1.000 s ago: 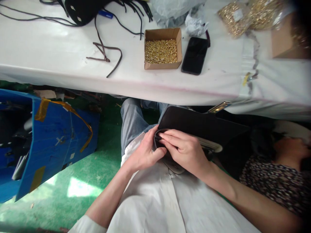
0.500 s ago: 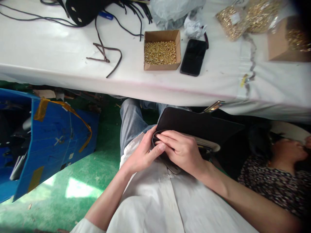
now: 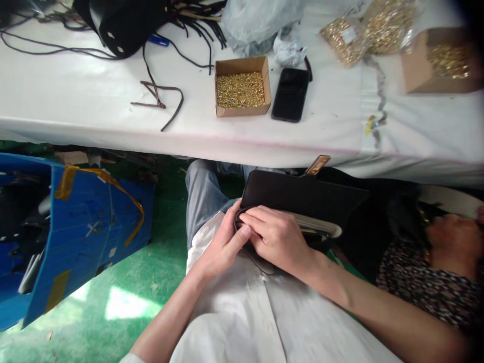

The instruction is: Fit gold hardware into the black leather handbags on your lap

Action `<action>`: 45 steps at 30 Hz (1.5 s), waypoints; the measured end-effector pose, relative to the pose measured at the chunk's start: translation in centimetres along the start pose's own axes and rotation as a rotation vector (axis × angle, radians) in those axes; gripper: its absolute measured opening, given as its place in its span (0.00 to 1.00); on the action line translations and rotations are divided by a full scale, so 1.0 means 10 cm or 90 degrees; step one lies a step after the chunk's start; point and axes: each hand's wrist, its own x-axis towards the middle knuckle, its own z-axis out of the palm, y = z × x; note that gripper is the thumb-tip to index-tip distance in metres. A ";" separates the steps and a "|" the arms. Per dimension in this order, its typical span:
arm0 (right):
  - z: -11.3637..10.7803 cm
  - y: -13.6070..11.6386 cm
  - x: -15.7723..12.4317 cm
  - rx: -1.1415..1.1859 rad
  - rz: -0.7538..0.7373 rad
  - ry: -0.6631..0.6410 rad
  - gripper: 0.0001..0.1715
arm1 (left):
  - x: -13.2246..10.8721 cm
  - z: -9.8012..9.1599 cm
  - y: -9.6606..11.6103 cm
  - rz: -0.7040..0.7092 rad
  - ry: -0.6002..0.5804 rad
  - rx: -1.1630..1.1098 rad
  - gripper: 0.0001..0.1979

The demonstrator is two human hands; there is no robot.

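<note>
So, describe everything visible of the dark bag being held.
The dark bag looks smooth and leather-like, and is held open off the edge of the table. Its flap is raised toward the table, with a gold-coloured metal clasp at its edge; a pale strip shows along the opening. The left hand holds the left end; the right hand touches the rim there, fingertips partly hidden.

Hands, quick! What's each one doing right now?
Left hand: closed, holding the bag by its end.
Right hand: fingers curled at the bag's edge; can't tell if they grip anything.
</note>
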 end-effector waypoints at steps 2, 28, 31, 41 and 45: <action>0.00 -0.01 0.00 0.003 0.003 0.007 0.12 | 0.00 0.01 0.01 -0.012 -0.001 -0.003 0.37; -0.17 0.07 -0.08 -0.041 0.071 0.092 0.13 | 0.27 0.32 0.08 -0.072 0.030 -0.032 0.35; -0.22 0.16 -0.14 -0.049 0.102 0.104 0.14 | 0.42 0.47 0.06 -0.062 0.069 -0.062 0.33; -0.06 0.26 -0.26 -0.061 0.133 0.182 0.15 | 0.58 0.57 -0.17 -0.064 0.090 -0.142 0.31; 0.05 0.25 -0.29 -0.074 0.123 0.183 0.15 | 0.55 0.57 -0.20 -0.075 0.140 -0.133 0.29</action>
